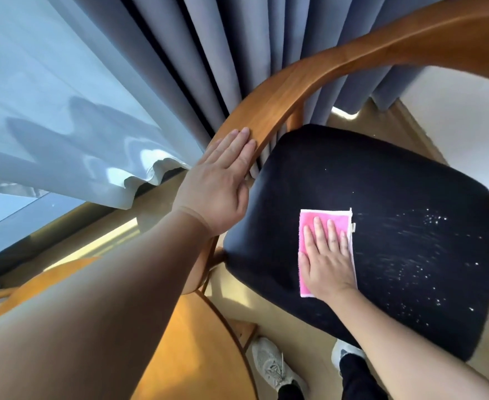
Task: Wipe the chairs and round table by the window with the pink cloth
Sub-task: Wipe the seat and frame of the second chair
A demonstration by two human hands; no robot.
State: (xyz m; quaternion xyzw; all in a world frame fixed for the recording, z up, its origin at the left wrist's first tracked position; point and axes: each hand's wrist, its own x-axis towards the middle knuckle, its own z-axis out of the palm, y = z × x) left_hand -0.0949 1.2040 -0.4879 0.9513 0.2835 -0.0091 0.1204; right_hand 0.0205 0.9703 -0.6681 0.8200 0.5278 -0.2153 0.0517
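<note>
Our right hand (325, 264) presses the pink cloth (309, 226) flat-fingered onto the chair seat (381, 183); our left hand (223, 183) rests flat on the armrest (266, 111).

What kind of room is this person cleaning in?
Probably a sitting corner by a window in a home or hotel room: a wooden armchair with a dark padded seat, a round wooden table beside it, and long grey-blue curtains with a white sheer.

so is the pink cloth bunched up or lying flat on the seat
Flat: the pink cloth lies as a rectangle on the black seat, the right hand pressing it with straight fingers. Folded layers: cannot tell.
</note>
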